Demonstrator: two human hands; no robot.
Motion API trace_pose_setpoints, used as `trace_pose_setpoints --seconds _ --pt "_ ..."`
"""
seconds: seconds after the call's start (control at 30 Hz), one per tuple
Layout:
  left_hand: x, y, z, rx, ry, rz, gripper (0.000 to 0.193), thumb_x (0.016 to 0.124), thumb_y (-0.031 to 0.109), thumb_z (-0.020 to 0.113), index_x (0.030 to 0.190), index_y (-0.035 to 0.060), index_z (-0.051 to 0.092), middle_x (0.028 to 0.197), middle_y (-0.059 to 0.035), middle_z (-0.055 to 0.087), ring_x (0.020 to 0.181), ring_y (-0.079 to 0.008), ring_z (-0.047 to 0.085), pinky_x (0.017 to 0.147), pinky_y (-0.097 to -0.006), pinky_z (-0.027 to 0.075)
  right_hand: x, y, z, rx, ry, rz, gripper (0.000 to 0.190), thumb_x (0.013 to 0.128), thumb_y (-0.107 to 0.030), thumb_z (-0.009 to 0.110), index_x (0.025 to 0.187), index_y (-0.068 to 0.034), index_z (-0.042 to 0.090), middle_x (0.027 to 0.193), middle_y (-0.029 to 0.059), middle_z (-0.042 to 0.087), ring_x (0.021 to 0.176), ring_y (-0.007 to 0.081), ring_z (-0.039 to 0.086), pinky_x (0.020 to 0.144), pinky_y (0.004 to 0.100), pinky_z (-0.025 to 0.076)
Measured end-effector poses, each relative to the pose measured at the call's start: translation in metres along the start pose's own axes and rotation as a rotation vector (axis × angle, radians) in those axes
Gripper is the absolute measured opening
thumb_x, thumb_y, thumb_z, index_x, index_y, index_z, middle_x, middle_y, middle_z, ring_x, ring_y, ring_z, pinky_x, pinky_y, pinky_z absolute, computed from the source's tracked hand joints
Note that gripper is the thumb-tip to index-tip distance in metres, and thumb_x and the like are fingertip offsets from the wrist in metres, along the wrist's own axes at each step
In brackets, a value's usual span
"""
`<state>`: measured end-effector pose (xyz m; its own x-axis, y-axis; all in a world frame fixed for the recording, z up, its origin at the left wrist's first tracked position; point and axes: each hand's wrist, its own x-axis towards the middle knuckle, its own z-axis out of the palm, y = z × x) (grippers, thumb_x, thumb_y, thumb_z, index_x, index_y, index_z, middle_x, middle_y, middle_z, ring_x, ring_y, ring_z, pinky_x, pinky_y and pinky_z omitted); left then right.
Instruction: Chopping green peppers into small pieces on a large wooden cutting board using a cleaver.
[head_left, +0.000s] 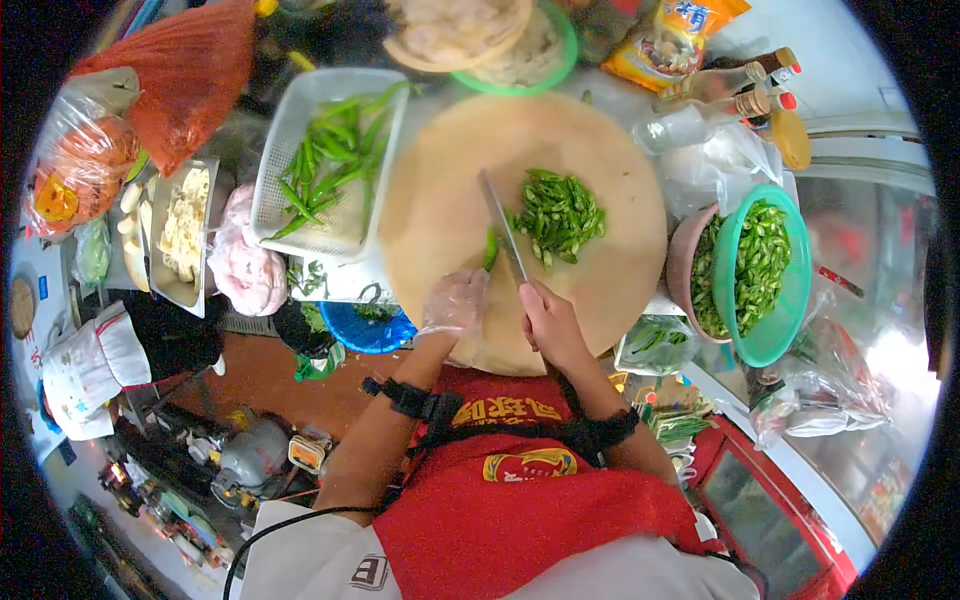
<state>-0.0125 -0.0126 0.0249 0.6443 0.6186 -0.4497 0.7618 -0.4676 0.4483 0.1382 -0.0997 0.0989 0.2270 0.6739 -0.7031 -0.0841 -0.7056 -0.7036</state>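
Observation:
My left hand (454, 301), in a clear plastic glove, holds a green chili pepper (491, 250) against a round wooden chopping board (442, 180). The pepper's free end points away from me, beside the blade. In my bare right hand (551, 322) is the handle of a kitchen knife (504, 221), its blade slanting up and left across the board. A pile of sliced green chilies (561, 214) lies just right of the blade. Left of the board stands a white plastic basket (266, 187) with several whole green chilies (330, 154) inside.
At the right, a green colander (795, 300) of cut chilies leans in a pink bowl (679, 262). Glass bottles (682, 124) lie behind it. A metal tray (214, 225) with pale strips stands left. Another person's white garment (94, 375) shows at far left. A gas cylinder (255, 454) stands below.

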Motion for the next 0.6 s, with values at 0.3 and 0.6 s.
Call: trace_pose_setpoints --seconds 0.3,0.6 --pt "0.005 0.010 -0.012 -0.060 0.028 -0.047 0.027 0.090 0.023 0.041 0.105 0.0075 0.056 0.094 -0.0154 0.062 0.094 -0.0325 0.057 0.082 -0.0434 0.045 0.001 0.014 0.006 0.003 0.046 -0.123 0.035 0.096 -0.035 0.042 0.101 -0.003 0.055 0.055 -0.0001 0.045 0.042 0.0075 0.041 0.039 0.0237 0.035" --pt "0.001 -0.022 0.033 0.070 0.352 0.292 0.027 0.087 0.022 0.044 0.106 0.0082 0.057 0.100 -0.0134 0.060 0.094 -0.0305 0.058 0.084 -0.0416 0.047 -0.008 0.005 0.007 -0.018 0.025 -0.156 0.036 0.096 -0.036 0.042 0.101 -0.003 0.055 0.055 0.0005 0.045 0.042 0.0075 0.042 0.039 0.0244 0.035"
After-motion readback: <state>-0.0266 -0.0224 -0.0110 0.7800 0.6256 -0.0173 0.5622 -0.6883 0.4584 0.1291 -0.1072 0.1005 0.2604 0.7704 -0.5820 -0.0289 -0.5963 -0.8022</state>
